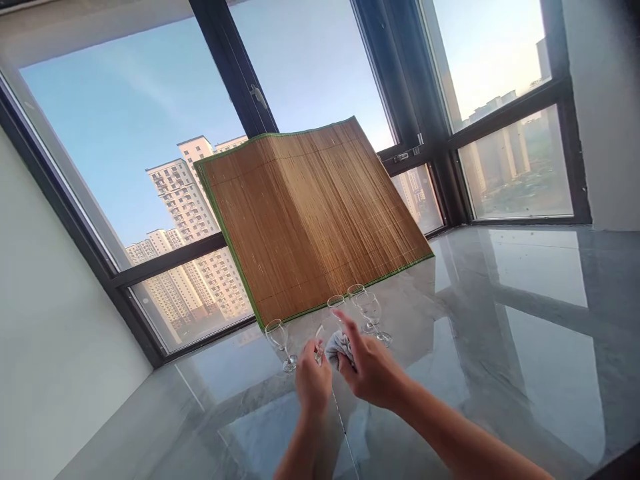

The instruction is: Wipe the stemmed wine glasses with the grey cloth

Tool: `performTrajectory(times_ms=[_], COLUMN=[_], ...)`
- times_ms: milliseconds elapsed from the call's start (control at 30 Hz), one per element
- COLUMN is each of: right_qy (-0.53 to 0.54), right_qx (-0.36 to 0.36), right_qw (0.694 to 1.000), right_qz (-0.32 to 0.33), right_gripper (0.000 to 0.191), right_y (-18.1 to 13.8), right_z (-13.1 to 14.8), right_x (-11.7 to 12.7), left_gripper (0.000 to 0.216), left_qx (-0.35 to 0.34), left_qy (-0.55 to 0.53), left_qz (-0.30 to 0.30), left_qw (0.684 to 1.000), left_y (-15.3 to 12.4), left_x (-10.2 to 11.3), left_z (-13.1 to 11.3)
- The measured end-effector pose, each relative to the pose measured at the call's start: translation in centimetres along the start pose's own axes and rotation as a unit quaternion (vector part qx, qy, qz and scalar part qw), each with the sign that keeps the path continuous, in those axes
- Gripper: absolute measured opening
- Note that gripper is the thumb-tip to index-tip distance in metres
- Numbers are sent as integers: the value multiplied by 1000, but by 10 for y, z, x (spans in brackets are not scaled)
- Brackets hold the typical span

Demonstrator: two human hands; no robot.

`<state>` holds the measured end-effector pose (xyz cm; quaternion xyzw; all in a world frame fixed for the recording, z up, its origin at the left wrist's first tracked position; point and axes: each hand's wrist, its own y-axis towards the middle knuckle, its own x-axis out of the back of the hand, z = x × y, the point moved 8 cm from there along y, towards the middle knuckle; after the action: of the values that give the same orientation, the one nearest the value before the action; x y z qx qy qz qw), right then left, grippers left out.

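Note:
My left hand (314, 380) is closed with its fingers around a small clear stemmed glass (321, 331), partly hidden by the fingers. Just to its right, my right hand (374, 368) grips a crumpled grey cloth (339, 349) beside that glass, its index finger stretched forward. One stemmed glass (276, 334) stands upright on the glossy surface left of my left hand. Beyond my right hand stand more clear stemmed glasses, among them a nearer glass (370, 308); my fingers hide part of this group.
A brown bamboo mat (310, 213) with green edging leans upright against the dark window frame (240, 67) behind the glasses. Grey, shiny tiles (450, 400) spread under my arms and reflect the windows. A pale wall (45, 320) stands at the left.

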<state>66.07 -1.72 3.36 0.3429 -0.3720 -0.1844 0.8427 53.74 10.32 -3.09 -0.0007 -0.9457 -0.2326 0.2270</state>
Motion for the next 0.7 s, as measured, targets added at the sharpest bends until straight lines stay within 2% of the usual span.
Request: performTrajectory(times_ms=[133,300,433,533,633,700], right_qy=[-93,-155,-131,-99,-94,-90], right_qx=[8,-13,-52,-80,-89,-91], right_qw=[996,987,987,988,990,991], right_qz=[-3,-43,-79,-92,-62,-32], right_gripper=[75,70,64,62,63,64], right_y=[-1,1,3,4,4,3], right_z=[-6,-19,-31,-37,-41,-43], right_x=[-2,3,12,15,8,0], left_gripper=[28,31,32,26,19,16], left_qx=[-146,-192,-208,-184,-144,-125], left_qy=[112,118,88,68,52,50], left_qz=[-3,0,-8,-33,-61,-58], left_qw=[983,974,974,980,986,989], left_y=[-10,-12,-13,-9,-6,-6], left_x=[1,9,11,11,11,7], left_z=[-35,-53,-54,-42,-29,-25])
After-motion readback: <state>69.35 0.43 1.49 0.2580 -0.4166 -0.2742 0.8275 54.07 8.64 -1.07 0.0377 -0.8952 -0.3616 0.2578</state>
